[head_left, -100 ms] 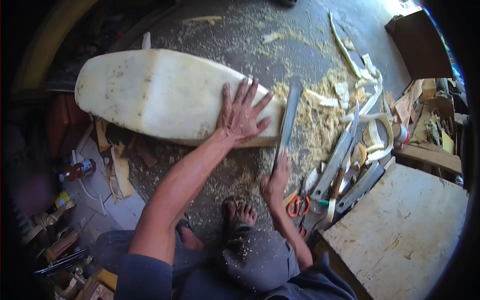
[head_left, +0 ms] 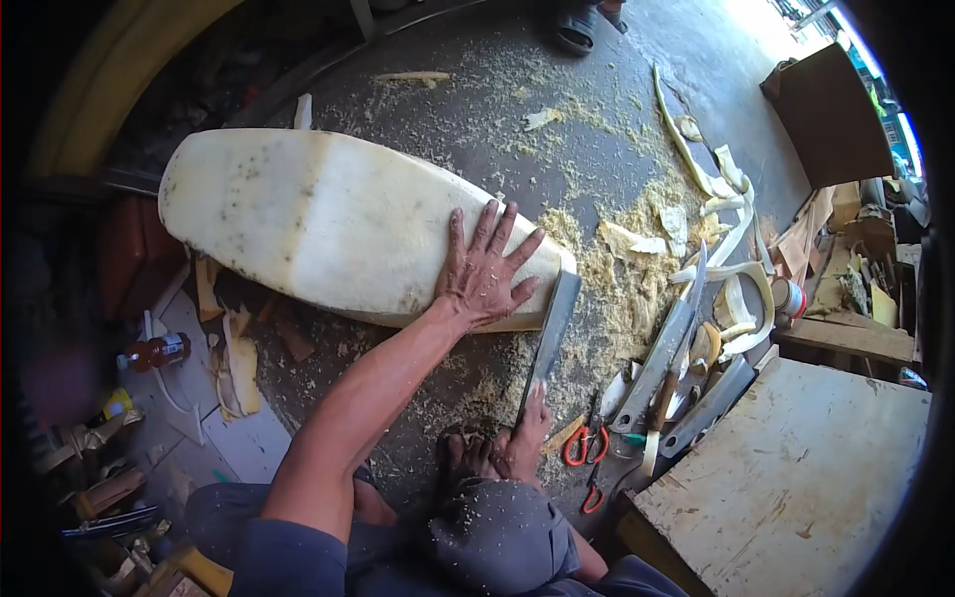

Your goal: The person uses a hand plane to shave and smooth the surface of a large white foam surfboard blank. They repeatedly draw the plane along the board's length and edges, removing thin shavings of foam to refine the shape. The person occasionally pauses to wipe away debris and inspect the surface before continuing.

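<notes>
A long, pale foam block (head_left: 363, 234), shaped like a motorcycle seat pad, lies across the floor ahead of me with dark specks on its surface. My left hand (head_left: 487, 277) presses flat on its right part, fingers spread. My right hand (head_left: 524, 438) is wrapped round the near end of a long flat metal blade (head_left: 550, 328). The blade's far end meets the foam's right end. Fingers cover its handle, so the grip's shape is hidden.
Foam crumbs (head_left: 637, 289) and curled offcuts (head_left: 731, 224) litter the floor on the right. Beside them lie knives (head_left: 657, 363) and red-handled scissors (head_left: 587, 445). A worn board (head_left: 796, 478) stands near right; a bottle (head_left: 159, 352) lies left. Another person's sandalled foot (head_left: 575, 33) shows at the top.
My right hand has drawn the blade back toward me, along the foam's right end. My left hand stays on the foam. The view has shifted, showing more of the other person's feet.
</notes>
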Demonstrator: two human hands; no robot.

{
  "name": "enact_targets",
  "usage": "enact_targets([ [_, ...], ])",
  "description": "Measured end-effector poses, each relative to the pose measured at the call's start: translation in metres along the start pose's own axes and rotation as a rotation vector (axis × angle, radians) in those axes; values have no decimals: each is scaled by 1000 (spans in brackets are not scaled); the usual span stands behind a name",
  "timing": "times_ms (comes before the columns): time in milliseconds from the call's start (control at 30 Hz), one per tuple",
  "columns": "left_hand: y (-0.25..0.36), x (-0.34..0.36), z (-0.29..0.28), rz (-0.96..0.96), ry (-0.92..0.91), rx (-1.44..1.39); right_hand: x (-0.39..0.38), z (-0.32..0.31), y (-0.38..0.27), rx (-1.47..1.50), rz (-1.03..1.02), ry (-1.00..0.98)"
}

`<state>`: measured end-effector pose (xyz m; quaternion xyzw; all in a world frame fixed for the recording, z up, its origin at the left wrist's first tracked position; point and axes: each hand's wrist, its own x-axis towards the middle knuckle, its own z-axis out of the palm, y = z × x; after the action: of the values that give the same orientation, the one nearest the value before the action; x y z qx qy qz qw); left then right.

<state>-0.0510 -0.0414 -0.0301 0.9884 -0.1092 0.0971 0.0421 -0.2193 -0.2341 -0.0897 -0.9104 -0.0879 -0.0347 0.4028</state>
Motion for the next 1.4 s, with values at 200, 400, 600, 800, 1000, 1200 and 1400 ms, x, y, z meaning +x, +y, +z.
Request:
enact_targets([
  [200,36,-40,-24,-48,-94,-156,6,-77,-28,-132,-3,-88],
  [400,39,-48,-16,-54,-54,-163,57,-85,-37,33,211,-211],
  [600,52,-41,-18,-50,-145,-211,-18,-74,-12,-135,6,-86],
  [800,35,-39,-20,-78,-75,-176,27,-63,-12,-96,53,-85],
  [1000,43,-43,-24,-66,-99,-170,34,-71,-7,24,226,-132],
  [1200,50,-39,-18,-76,-170,-203,-87,-44,-36,259,308,-30],
  [1400,42,-46,-23,-88,-84,-175,-1,-61,-16,-49,196,-128],
])
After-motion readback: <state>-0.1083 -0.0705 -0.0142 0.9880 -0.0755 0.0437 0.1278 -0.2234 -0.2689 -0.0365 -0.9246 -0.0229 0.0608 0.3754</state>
